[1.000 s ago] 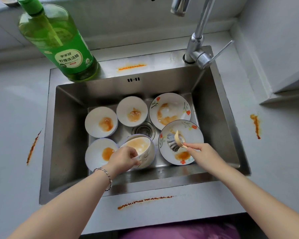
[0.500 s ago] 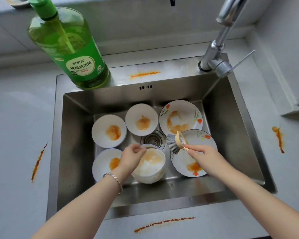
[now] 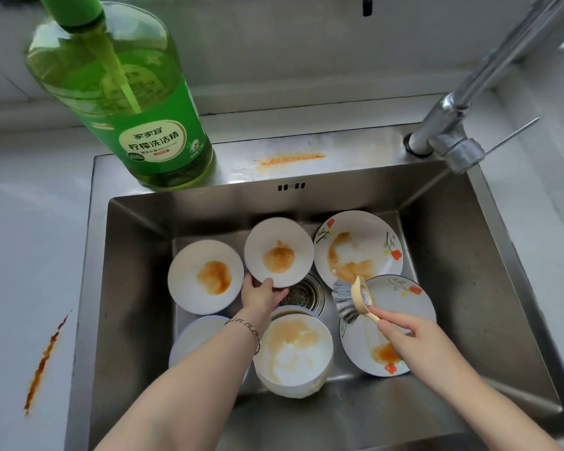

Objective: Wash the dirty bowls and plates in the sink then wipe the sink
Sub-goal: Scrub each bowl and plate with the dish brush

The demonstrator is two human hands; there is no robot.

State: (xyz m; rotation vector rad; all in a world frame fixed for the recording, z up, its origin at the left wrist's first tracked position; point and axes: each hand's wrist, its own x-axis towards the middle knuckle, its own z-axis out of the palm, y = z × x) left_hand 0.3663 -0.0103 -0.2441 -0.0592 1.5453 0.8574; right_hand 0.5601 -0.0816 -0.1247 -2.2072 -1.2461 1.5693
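Left hand (image 3: 261, 296) clamped on near rim of centre-back bowl (image 3: 274, 232), bowl tilted, sauce stain inside, just above the drain strainer (image 3: 305, 292). Right hand (image 3: 411, 336) pinched the dish brush (image 3: 360, 297) by its handle, bristles over left edge of the front-right plate (image 3: 404, 304); contact: can't tell. All dishes sat in the steel sink (image 3: 137, 304): three more bowls, incl. the front-centre bowl (image 3: 293, 356), plus the back-right plate (image 3: 365, 232), all stained. Green detergent bottle (image 3: 121, 102) stood on back-left ledge.

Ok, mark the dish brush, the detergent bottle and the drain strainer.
dish brush (image 3: 361, 297), head view, on its wooden head.
detergent bottle (image 3: 153, 143), head view, on its label.
drain strainer (image 3: 303, 292), head view, on its perforated metal.
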